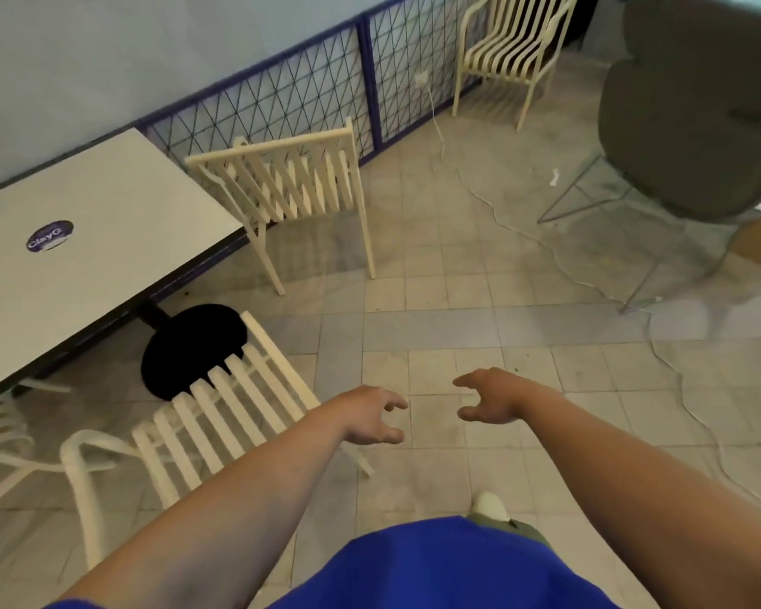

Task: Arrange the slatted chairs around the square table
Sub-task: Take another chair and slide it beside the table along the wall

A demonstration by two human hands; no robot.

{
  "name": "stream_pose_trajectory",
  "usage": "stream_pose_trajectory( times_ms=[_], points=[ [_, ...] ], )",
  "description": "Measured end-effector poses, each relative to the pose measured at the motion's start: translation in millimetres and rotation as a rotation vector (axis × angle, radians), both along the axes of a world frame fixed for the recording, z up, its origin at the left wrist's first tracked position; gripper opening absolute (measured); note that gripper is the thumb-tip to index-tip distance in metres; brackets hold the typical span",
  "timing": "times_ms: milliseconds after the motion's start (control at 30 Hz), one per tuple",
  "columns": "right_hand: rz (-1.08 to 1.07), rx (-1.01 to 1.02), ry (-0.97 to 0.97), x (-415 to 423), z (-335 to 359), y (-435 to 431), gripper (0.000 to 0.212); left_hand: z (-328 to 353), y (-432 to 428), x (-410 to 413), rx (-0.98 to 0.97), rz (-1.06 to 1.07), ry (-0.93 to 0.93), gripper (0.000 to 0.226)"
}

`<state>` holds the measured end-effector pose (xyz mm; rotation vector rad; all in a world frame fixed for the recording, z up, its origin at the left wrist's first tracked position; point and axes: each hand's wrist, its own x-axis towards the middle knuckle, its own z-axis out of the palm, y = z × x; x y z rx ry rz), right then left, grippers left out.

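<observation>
**2 chairs at the table, at least 1 more to bring**

The white square table with its dark edge and round purple sticker [97, 222] stands at the left, against the pale blue wall and the purple-framed wire mesh panel [317, 94]. A cream slatted chair with a straight back [291, 186] is set at the table's far right side, its back just beside the table corner, so that place looks filled. A second cream slatted chair with curved tube arms [220, 415] sits at the near side, its slats reaching toward the table's black round pedestal base [190, 349]; it looks close to placed, though perhaps not yet squared to the edge. At the far left edge, part of another cream frame [1, 437] shows, and too little of it is in view to say whether it is a third chair at the table.

Left to do, by my reading: a cream slatted armchair [510, 50] stands well apart by the mesh at the top right, clearly not yet brought over. The grey padded chair on thin wire legs [686, 125] at the right is not slatted and likely stays.

Both hands are empty and stretched forward over the tiled floor. The left hand [370, 417] has its fingers apart and curled, gripping nothing; the right hand [493, 397] likewise, fingers loosely spread.
</observation>
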<state>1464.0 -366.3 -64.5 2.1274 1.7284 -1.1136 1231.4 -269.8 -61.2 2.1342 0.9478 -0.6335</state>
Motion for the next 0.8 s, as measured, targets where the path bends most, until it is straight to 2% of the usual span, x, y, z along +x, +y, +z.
stream_pose_trajectory(
  times_ms=[200,400,633,800],
  points=[
    [0.015,-0.066,0.001,95,-3,-8,0.071,4,-4,89,-0.069,0.002,0.021,0.064],
    [0.046,-0.079,0.029,139,-4,23,0.071,2,16,133,-0.109,0.007,0.055,0.062],
    [0.102,-0.084,0.007,173,-11,99,0.07,-18,84,158,-0.111,0.059,0.092,0.061],
    [0.126,-0.072,-0.028,204,-14,192,0.07,-29,174,181,-0.105,0.078,0.084,0.06]
  ],
)
